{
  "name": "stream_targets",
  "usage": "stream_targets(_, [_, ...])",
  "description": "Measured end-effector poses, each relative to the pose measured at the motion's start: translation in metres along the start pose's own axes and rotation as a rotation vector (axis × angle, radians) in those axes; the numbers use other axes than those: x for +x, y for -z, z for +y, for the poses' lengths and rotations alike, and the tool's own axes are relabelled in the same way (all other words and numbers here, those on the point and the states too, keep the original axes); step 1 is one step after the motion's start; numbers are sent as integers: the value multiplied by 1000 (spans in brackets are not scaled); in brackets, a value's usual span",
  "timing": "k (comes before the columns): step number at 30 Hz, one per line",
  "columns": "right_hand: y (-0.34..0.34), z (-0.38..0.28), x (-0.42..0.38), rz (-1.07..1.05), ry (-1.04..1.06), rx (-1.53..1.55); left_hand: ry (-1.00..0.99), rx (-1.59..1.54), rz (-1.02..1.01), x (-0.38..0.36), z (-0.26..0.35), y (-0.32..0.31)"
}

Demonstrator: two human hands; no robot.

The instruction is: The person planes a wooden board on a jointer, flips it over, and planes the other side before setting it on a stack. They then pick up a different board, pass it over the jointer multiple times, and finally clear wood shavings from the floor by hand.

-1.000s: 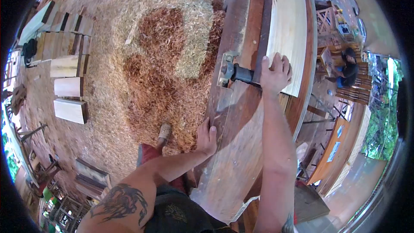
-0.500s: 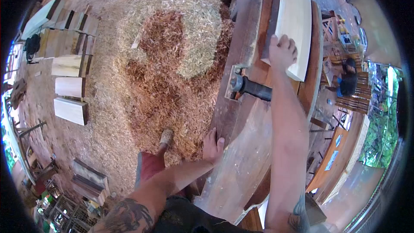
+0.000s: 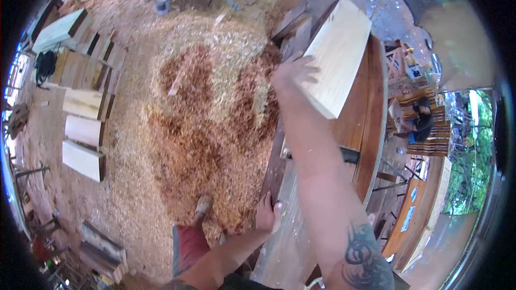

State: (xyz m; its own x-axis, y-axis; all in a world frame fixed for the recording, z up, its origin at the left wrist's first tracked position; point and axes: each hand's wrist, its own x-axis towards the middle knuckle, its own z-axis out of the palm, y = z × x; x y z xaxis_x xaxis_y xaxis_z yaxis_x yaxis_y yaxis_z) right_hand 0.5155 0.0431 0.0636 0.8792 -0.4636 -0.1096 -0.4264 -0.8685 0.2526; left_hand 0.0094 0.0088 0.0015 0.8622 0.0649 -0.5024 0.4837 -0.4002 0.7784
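Observation:
A pale wooden board (image 3: 339, 48) lies slanted on the far part of a long wooden machine bed (image 3: 301, 236). My right hand (image 3: 294, 72) rests at the board's left edge, its fingers spread over the top face. Below my right forearm, part of a dark cylinder (image 3: 350, 155) shows across the bed; the forearm hides the rest. My left hand (image 3: 267, 213) leans on the bed's near left edge, fingers apart and holding nothing.
Wood shavings (image 3: 199, 129) are heaped left of the bed. Several cut boards (image 3: 83, 160) lie on the ground at the left. A bucket (image 3: 162, 4) stands at the far end. Another person (image 3: 422, 121) sits at the right, near slatted wood.
My right hand has shifted left and its fingers have spread. The board has turned to a slant and now sits farther left in view. My left hand stays on the bed edge.

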Motion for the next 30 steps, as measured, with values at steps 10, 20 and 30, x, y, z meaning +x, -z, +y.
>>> stream_targets(10, [108, 90, -41, 4, 87, 197, 9, 42, -14, 1, -2, -2])
stream_targets(20, [59, 325, 14, 198, 208, 1074, 50, 8, 19, 3, 5, -3])
stream_targets(30, [100, 299, 15, -75, 29, 776, 54, 8, 32, -1, 3, -3])
